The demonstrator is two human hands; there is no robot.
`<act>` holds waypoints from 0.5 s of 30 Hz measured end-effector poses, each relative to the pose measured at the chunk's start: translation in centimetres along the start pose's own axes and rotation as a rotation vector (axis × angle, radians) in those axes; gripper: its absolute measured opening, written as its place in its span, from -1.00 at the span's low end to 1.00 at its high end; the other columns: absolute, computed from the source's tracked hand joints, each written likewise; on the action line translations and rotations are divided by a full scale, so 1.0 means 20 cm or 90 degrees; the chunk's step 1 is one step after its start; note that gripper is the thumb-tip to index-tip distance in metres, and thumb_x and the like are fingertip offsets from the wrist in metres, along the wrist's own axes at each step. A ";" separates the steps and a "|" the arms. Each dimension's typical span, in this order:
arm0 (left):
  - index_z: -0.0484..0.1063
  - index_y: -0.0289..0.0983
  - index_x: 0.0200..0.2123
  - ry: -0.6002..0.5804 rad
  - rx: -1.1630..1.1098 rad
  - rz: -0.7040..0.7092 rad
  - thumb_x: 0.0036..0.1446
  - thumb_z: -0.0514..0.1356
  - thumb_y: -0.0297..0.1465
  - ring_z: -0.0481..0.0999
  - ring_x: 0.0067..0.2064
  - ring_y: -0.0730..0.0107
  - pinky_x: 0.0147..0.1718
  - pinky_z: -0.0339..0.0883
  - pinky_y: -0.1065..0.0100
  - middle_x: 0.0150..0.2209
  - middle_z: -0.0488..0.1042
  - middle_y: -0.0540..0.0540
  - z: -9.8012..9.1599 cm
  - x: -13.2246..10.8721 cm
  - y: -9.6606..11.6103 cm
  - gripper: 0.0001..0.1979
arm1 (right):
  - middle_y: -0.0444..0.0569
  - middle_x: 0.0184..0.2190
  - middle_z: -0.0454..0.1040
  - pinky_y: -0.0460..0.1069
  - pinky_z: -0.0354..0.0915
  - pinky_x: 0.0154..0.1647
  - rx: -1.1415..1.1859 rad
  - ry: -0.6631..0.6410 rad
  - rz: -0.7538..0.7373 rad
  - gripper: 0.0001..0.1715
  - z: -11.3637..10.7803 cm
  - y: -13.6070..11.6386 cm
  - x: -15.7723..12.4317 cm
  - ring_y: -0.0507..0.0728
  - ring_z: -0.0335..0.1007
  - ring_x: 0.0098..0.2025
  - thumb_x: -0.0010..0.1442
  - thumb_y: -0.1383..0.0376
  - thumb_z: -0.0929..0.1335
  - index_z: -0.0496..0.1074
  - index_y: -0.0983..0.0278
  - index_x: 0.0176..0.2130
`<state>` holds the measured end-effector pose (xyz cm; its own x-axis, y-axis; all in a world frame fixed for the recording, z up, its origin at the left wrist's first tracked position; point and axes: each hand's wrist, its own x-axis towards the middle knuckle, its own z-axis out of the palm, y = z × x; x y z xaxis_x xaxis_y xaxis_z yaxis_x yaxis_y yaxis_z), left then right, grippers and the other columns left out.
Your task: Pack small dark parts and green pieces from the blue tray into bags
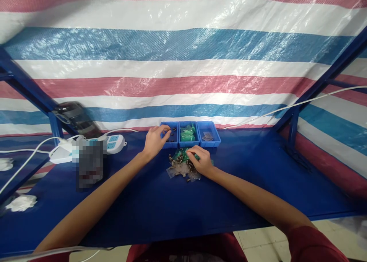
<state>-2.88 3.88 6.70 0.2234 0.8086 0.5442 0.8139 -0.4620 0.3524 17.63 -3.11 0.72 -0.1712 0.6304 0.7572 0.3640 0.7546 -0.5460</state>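
Observation:
My left hand (155, 140) is over the left blue bin (165, 123), fingers curled and thumb and fingertips drawn together. Whatever is between them is too small to make out. A few small dark pieces (172, 130) lie in that bin. Just in front of the bins, my right hand (201, 160) is at the right side of a mixed pile, its thumb and fingers pinched. What they hold is hidden. The pile has small dark metallic parts (172, 159), green pieces (179, 153) and clear plastic bits (180, 170).
The middle bin (187, 144) holds green packets (187, 134); the right bin (213, 144) holds small pale flat pieces (207, 136). On the left are a white power strip (116, 143), a blurred dark object (90, 164) and a dark bottle (77, 118). Striped sheeting (183, 44) hangs behind.

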 end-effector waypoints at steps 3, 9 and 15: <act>0.44 -0.24 -0.23 -0.017 0.008 0.039 0.18 0.08 -0.32 0.46 -0.18 0.29 -0.06 0.18 0.29 -0.28 0.54 -0.04 0.01 0.01 -0.01 -0.81 | -0.02 -0.48 0.40 -0.01 0.27 -0.38 -0.001 -0.001 0.002 -0.81 0.00 0.00 0.00 0.08 0.32 -0.44 0.26 0.31 0.24 0.41 0.29 -0.33; 0.43 -0.24 -0.15 -0.019 0.031 0.057 0.20 0.05 -0.35 0.32 0.09 0.17 0.09 0.08 0.16 -0.04 0.46 -0.10 0.01 0.04 -0.06 -0.78 | -0.03 -0.48 0.40 -0.01 0.28 -0.38 -0.002 -0.005 0.001 -0.80 0.00 0.00 0.00 0.08 0.32 -0.43 0.27 0.31 0.24 0.41 0.28 -0.34; 0.43 -0.28 -0.19 -0.114 -0.056 0.070 0.20 0.02 -0.29 0.46 -0.27 0.36 -0.25 0.29 0.39 -0.24 0.51 -0.07 -0.10 0.07 -0.03 -0.74 | -0.02 -0.47 0.41 -0.01 0.28 -0.37 -0.001 -0.006 0.000 -0.81 0.00 -0.01 0.01 0.08 0.33 -0.42 0.26 0.33 0.24 0.41 0.29 -0.34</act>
<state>-4.03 4.57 8.78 0.4060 0.8002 0.4413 0.7311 -0.5742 0.3685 17.63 -3.13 0.89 -0.1792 0.6320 0.7540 0.3653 0.7543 -0.5454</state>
